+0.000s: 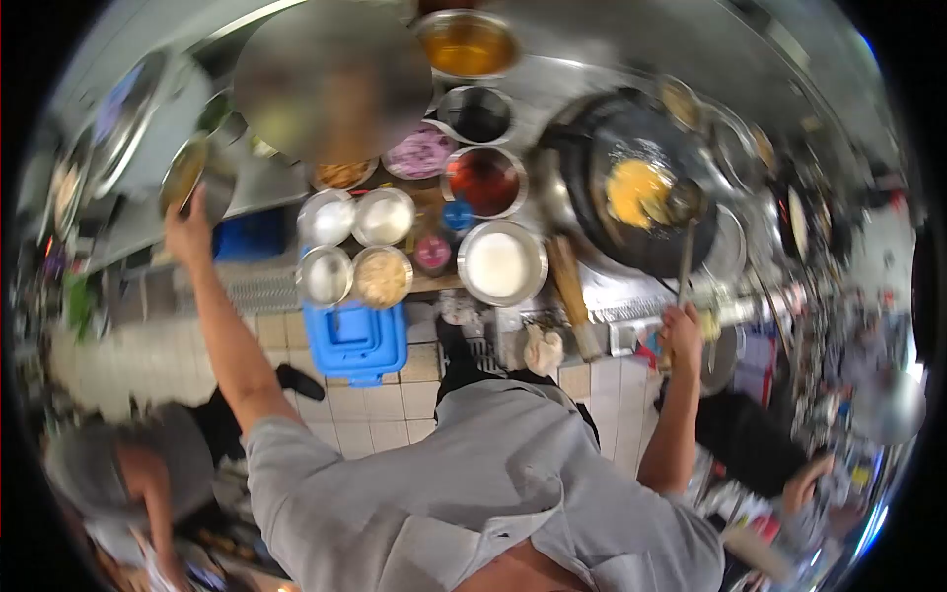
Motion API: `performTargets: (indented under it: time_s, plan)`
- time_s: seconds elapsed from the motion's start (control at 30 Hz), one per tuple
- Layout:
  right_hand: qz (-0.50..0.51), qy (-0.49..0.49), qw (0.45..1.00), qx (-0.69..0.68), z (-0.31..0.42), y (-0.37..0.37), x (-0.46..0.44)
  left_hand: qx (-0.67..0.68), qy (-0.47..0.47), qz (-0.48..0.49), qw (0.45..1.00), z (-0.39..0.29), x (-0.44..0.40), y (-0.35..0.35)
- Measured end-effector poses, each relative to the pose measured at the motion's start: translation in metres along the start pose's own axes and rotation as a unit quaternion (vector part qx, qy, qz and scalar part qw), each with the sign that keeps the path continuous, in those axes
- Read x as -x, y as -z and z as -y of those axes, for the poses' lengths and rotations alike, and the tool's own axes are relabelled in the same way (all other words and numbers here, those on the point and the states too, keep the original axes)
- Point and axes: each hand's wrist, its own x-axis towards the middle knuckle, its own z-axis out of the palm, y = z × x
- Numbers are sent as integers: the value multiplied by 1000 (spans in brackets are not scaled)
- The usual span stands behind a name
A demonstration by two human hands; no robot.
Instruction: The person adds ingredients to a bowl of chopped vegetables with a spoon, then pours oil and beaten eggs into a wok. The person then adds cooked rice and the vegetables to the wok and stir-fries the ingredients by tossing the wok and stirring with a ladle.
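At the left, my left hand (pixel 188 229) grips the rim of a metal bowl (pixel 219 187), held tilted over the counter's edge. My right hand (pixel 681 333) is closed round the handle of a ladle (pixel 688 259). The ladle's head rests inside a dark wok (pixel 617 128), beside yellow egg (pixel 636 192) that lies in the wok's middle. What the metal bowl holds is hard to make out.
Between my hands stand a white bowl of liquid (pixel 499 262), a red sauce bowl (pixel 485 182), chopped onion (pixel 420 153) and several seasoning bowls. A blue bin (pixel 357 340) sits below. Co-workers (pixel 133 464) are at both sides.
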Motion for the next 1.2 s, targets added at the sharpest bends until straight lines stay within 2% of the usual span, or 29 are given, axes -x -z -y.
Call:
performTargets:
  time_s: [0.03, 0.1, 0.17, 0.27, 0.37, 0.47, 0.53, 0.57, 0.67, 0.7, 0.73, 0.77, 0.8, 0.83, 0.87, 0.9, 0.93, 0.97, 1.0, 1.03, 1.1, 1.13, 1.17, 1.2]
  plan:
    - [6, 21, 999, 34, -7, 6, 7, -4, -15, 7, 1000, 27, -5, -29]
    - [5, 20, 997, 79, 9, -7, 54, -14, 24, 23, 999, 38, 2, -59]
    - [22, -29, 995, 96, 16, -14, 80, -59, 43, 57, 996, 57, 0, -92]
    - [53, -46, 998, -3, 30, -36, 93, -51, 95, 64, 992, 38, 4, -103]
    - [84, -25, 996, 1, 34, -42, 50, -47, 36, 126, 990, 95, -22, -171]
    - [73, 0, 997, -36, 47, -45, 3, -16, -94, 92, 991, 98, -8, -179]
    - [72, 4, 997, -29, 50, -34, -23, 69, -100, 28, 992, 98, 2, -169]
    - [58, 14, 998, 21, 45, -22, -28, 109, -102, -2, 989, 101, 12, -161]
    - [28, 36, 986, 163, 34, 12, -18, 95, -105, 49, 989, 146, 80, -123]
    - [32, 24, 987, 158, 30, 23, -5, 76, -114, 26, 990, 138, 127, -98]
    - [33, 12, 988, 152, 26, 33, 10, 76, -34, 49, 995, 133, 178, -78]
    - [37, -29, 991, 123, 18, 46, 22, 10, 4, 117, 993, 128, 228, -53]
    - [70, -31, 990, 114, 31, 49, 44, 11, -45, 78, 996, 198, 282, -79]
    - [103, -26, 989, 102, 41, 56, 59, -77, 75, 182, 977, 134, 340, -32]
    - [139, -36, 987, 78, 43, 69, 56, 31, 7, 222, 974, 198, 402, -49]
    - [177, -43, 982, 52, 42, 83, 46, 126, 52, 320, 937, 218, 462, -48]
    - [200, -45, 978, 46, 41, 95, 30, 345, 139, 394, 841, 234, 525, -56]
    - [229, -45, 972, 40, 42, 107, 7, 362, 422, 504, 661, 200, 570, -26]
    - [255, -21, 964, 70, 40, 119, -22, 187, 399, 611, 658, 133, 600, -13]
    - [277, 8, 957, 82, 36, 127, -52, 20, 341, 717, 608, 39, 623, 10]
    - [266, 54, 949, 159, 41, 139, -99, -43, 223, 789, 571, 4, 698, -16]
    - [257, 111, 935, 217, 40, 149, -124, -71, 29, 823, 563, -20, 728, -33]
    - [242, 168, 918, 266, 36, 156, -144, -7, -303, 720, 625, 4, 777, -65]
    - [225, 204, 911, 279, 33, 165, -157, 19, -233, 705, 669, -103, 770, -30]
